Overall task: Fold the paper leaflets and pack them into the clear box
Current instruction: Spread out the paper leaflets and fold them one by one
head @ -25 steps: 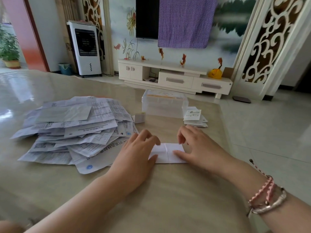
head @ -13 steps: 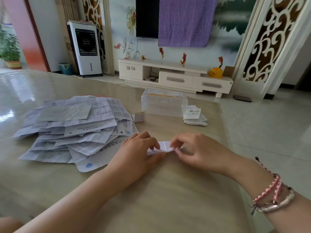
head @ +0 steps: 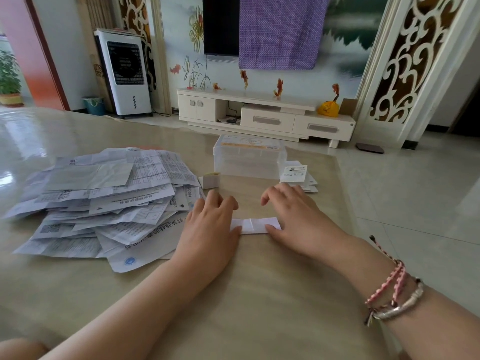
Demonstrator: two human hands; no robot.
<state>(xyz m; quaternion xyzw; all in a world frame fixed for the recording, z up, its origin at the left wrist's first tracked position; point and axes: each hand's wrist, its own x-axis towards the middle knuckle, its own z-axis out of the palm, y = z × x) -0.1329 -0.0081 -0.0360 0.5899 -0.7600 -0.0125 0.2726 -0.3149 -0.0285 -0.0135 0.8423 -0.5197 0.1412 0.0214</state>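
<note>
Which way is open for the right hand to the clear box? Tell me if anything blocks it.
Probably straight ahead: bare table lies between the right hand and the clear box.

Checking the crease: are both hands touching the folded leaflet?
Touching. The head view shows the left hand and right hand pressing thumbs on opposite ends of the folded leaflet.

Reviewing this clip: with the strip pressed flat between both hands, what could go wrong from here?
1. The folded leaflet is pinned only at its ends by the left hand and right hand; it may spring open once released.
2. The clear box looks lidded, so packing probably needs a free hand first.
3. The loose pile lies beside the left forearm and could get nudged.
</note>
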